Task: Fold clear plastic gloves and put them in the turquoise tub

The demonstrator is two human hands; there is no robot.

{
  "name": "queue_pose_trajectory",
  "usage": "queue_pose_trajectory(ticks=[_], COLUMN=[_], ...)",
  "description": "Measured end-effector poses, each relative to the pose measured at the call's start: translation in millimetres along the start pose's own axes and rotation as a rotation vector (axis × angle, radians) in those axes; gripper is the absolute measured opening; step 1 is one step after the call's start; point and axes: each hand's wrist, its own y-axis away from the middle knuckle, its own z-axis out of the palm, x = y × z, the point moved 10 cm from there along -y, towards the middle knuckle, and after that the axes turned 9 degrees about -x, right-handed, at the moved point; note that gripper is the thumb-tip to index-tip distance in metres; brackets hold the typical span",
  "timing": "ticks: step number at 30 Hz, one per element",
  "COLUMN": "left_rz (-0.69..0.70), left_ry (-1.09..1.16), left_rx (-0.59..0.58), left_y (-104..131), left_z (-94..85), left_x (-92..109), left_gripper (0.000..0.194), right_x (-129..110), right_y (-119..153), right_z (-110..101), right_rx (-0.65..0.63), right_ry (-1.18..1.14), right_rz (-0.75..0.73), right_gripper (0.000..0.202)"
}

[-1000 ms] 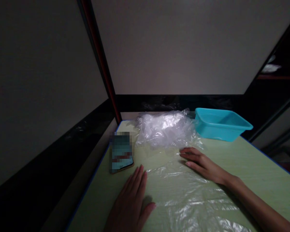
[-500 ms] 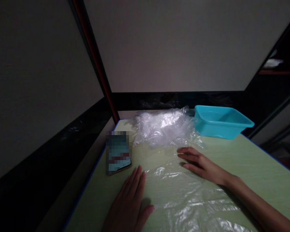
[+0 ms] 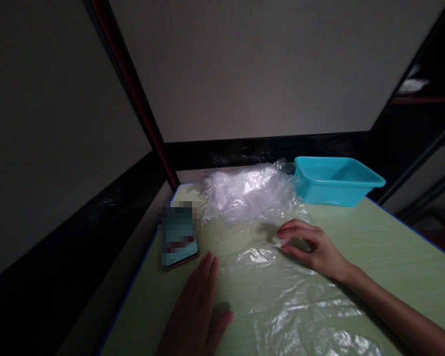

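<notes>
Pinching the far edge of the clear plastic sheet (image 3: 282, 296) between curled fingertips, the right hand (image 3: 311, 247) has closed on the film and lifts it slightly off the green table (image 3: 393, 247), while the left hand (image 3: 198, 306) lies flat with fingers together and extended, pressing the sheet's near left part down. The film is thin and glossy, spread across the table in front of the person, so the likeliest trouble, as I judge it, is slip — the pinch takes only a small fold, and a quick pull could let it slide out or stretch and tear. The flat palm could also drag the sheet into wrinkles if it shifts. Just beyond the right hand sits a crumpled heap of plastic bags (image 3: 248, 193) — its loose edges overlap the sheet and may cling and come along. The phone (image 3: 178, 237) lies near the table's left edge, close to the left hand, and a sideways sweep could nudge it off. The turquoise tub (image 3: 337, 180) stands well apart at the far right.
</notes>
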Motion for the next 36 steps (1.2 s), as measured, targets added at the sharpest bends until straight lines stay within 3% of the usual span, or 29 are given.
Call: queue_pose_trajectory(ticks=[5,10,14,20,25,29,31,33,36], left_rz=[-0.080,-0.054,0.016,0.024,0.006,-0.017,-0.030,0.009,0.120], left_ry=[0.052,0.028,-0.044,-0.094,-0.091,-0.057,-0.024,0.003,0.036], left_rx=[0.025,0.063,0.070,0.054,0.032,0.072,0.105,0.101,-0.059], left_y=[-0.2,0.6,0.8,-1.6,-2.2,-2.0,-4.8,-12.6,-32.8], left_z=[-5.7,-8.6,-4.4,2.0,4.5,-0.1,-3.6,-3.4,11.7], left_x=[-2.7,-1.0,-0.9,-4.0,-8.0,-7.7,2.3,26.6,76.5], left_gripper=[0.067,0.061,0.044,0.031,0.032,0.036,0.043,0.051,0.063], right_x=[1.9,-8.0,-24.1,-26.0,-37.0,-49.5,-51.8,-54.3,-57.4], right_y=[3.6,10.7,18.2,11.7,21.5,41.0,50.4,57.7,63.5], right_z=[2.9,19.5,33.1,23.9,49.1,59.8,59.6,58.6,55.2], right_rx=[-0.088,-0.367,-0.574,-0.449,-0.576,-0.597,-0.568,-0.535,-0.470], right_ry=[-0.231,-0.256,-0.301,-0.129,0.120,0.205,0.238,0.266,0.279], right_rz=[0.054,0.090,0.069,0.051,0.017,0.020,0.041,0.040,0.031], right_gripper=[0.023,0.019,0.033,0.029,0.072,0.084,0.086,0.087,0.088])
